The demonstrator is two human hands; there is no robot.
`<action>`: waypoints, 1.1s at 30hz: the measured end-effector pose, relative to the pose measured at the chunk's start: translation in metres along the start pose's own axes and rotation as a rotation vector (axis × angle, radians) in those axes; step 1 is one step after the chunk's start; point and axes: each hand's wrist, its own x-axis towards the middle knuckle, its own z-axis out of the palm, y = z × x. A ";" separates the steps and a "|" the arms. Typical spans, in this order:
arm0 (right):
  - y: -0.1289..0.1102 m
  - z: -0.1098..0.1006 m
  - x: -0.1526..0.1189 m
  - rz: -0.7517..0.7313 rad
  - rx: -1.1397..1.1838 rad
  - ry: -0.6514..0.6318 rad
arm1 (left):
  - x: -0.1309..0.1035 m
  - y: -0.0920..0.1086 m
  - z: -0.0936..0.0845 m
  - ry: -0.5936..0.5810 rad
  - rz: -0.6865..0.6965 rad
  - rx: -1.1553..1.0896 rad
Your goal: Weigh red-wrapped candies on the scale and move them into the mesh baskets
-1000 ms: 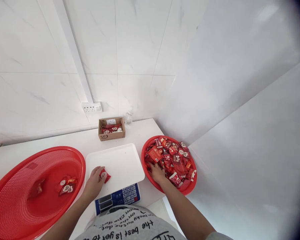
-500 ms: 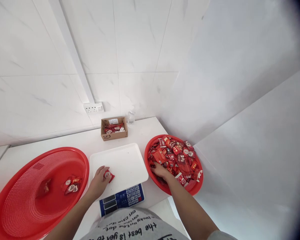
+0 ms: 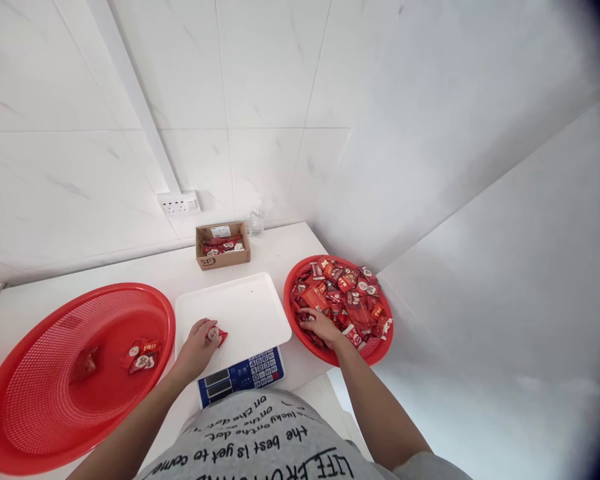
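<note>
In my head view, my left hand has its fingers closed around a small shiny red wrapped packet, at the left part of the white rectangular plastic tray. A blue keypad panel sits before the tray. To its right, my right hand reaches, fingers lowered, into a round red plastic basket; I can't tell whether it grips anything. That basket holds a large heap of red packets, while the wide red mesh basket left of the tray holds only a few packets. I judge the work is at an early stage, with most of the heap left to handle.
</note>
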 end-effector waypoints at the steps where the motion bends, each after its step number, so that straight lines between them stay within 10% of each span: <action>1: -0.001 -0.001 -0.002 0.007 0.016 0.016 | 0.000 -0.001 0.000 0.001 0.004 0.001; 13: -0.017 -0.008 -0.028 -0.068 0.073 0.265 | -0.013 0.003 -0.010 -0.081 0.051 0.121; 24: -0.045 0.102 -0.022 -0.164 -0.063 -0.154 | -0.025 0.020 -0.016 -0.112 0.027 0.455; 33: -0.042 0.119 -0.014 -0.232 -0.274 -0.102 | -0.024 0.025 -0.004 -0.065 0.205 0.444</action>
